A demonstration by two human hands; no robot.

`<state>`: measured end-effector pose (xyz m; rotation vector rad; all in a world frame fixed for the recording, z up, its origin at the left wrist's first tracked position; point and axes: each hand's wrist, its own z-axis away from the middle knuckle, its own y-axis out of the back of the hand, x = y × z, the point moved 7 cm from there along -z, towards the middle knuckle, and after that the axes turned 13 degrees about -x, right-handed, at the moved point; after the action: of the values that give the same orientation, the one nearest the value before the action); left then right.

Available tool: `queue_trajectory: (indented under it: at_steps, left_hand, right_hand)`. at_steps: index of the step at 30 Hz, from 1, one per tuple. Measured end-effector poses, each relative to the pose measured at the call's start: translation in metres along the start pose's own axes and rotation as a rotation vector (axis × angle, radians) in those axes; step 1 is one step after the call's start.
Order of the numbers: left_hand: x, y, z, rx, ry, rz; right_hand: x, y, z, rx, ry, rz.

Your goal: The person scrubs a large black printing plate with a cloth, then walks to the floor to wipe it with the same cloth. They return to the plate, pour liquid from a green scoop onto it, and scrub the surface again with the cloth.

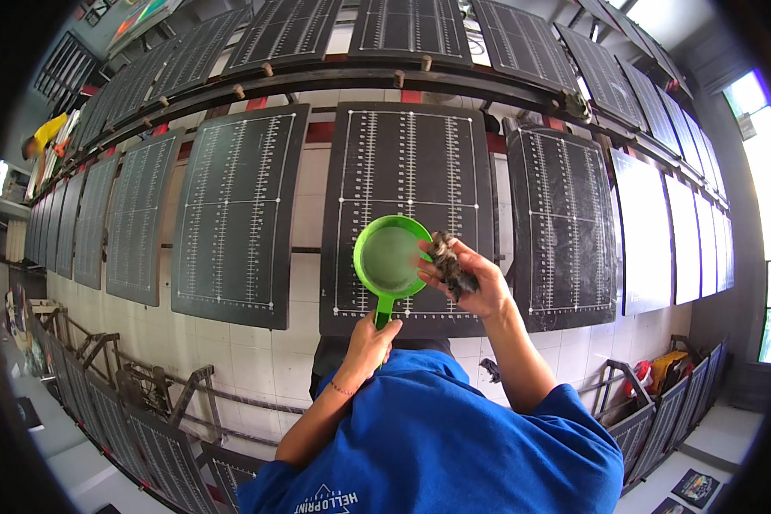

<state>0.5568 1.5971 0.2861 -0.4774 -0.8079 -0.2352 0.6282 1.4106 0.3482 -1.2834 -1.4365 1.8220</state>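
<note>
My left hand (369, 348) is wrapped round the handle of a green dipper (361, 276), a round scoop holding a cloudy, whitish liquid. The dipper is held above a dark board (407, 163) with white ruler-like markings. My right hand (487, 287) grips a dark, crumpled, stained rag (447, 264) at the right side of the dipper. Its fingertips reach close to the dipper's rim; whether they touch it I cannot tell.
More marked boards stand in rows: one (240, 214) to the left, a wet-looking one (565, 223) to the right. A dark rail (325, 79) with pegs runs behind. A person in yellow (48, 133) is at the far left. A small dark scrap (490, 370) lies on the tiled floor (308, 368).
</note>
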Motion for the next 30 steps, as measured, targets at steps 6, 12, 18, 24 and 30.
queue_trajectory:
  at_steps: [6,12,18,24,30]
  left_hand:
    - [0.023,0.065,0.022,0.031,-0.081,-0.372]
    - [0.054,0.145,0.063,0.069,-0.221,-0.626]
    - [0.069,0.226,0.102,0.075,-0.191,-0.662]
    - [0.083,0.289,0.121,0.072,-0.147,-0.709]
    - [0.092,0.317,0.129,0.126,-0.18,-0.66]
  right_hand:
    - [0.04,-0.018,-0.051,0.006,-0.044,0.053]
    - [0.1,-0.036,-0.112,0.203,-0.092,0.242]
    - [0.161,-0.074,-0.198,0.274,-0.325,1.311]
    - [0.241,-0.075,-0.272,0.19,-0.57,2.167]
    - [0.274,-0.073,-0.301,0.143,-0.705,2.2]
